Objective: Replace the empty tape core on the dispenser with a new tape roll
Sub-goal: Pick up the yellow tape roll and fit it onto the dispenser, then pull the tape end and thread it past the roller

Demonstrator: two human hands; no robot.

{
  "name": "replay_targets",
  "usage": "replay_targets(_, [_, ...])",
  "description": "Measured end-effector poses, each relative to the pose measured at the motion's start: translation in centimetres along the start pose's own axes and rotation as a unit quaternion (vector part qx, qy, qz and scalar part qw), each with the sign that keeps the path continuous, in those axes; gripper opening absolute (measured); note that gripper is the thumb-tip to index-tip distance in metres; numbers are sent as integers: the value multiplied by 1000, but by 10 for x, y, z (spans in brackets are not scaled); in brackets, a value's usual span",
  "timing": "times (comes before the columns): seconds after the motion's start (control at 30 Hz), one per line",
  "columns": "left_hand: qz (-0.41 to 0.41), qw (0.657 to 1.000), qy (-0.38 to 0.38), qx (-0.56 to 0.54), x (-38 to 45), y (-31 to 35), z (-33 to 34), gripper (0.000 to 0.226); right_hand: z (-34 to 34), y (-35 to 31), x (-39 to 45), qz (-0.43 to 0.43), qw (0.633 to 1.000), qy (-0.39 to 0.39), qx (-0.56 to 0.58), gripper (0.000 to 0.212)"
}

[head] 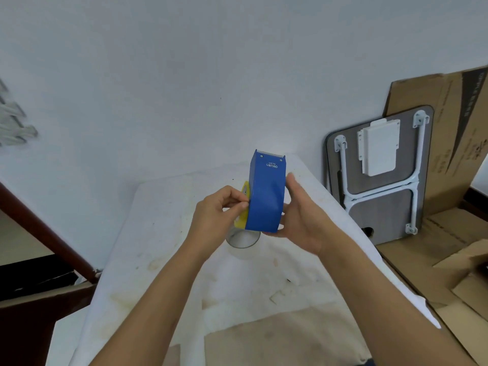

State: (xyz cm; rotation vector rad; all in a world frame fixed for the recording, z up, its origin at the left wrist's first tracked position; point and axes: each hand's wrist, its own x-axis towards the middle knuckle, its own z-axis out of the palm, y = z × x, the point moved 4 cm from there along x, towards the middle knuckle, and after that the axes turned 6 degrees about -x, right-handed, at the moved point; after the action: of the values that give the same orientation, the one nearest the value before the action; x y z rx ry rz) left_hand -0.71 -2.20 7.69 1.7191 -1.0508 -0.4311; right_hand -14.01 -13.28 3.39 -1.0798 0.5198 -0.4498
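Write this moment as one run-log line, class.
left hand: pinching yellow part | right hand: cradling dispenser | dispenser: held above table | clear roll: on table

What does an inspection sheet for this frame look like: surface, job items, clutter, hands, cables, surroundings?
Surface: white stained cloth over the table.
Job's things: blue dispenser held up, yellow part at its left side; clear roll on the cloth below.
Clutter: small scraps on the cloth.
Hands: left hand pinches the yellow part; right hand supports the dispenser.
Cables: nothing seen.
Surroundings: folded table and cardboard against the wall.
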Motion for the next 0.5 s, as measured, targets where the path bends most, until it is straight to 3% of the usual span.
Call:
replay_targets(0.17, [1, 999, -35, -6, -4, -7, -3, 9, -13, 1, 8, 62, 997, -8, -45, 72])
replay_targets(0.3, [-54, 993, -40, -100, -2, -18, 0, 6, -8, 1, 5, 21, 998, -2, -61, 54])
replay_targets(0.5, [-174, 950, -10, -260, 4, -28, -4, 14, 11, 0, -6, -25, 989, -103, -102, 32])
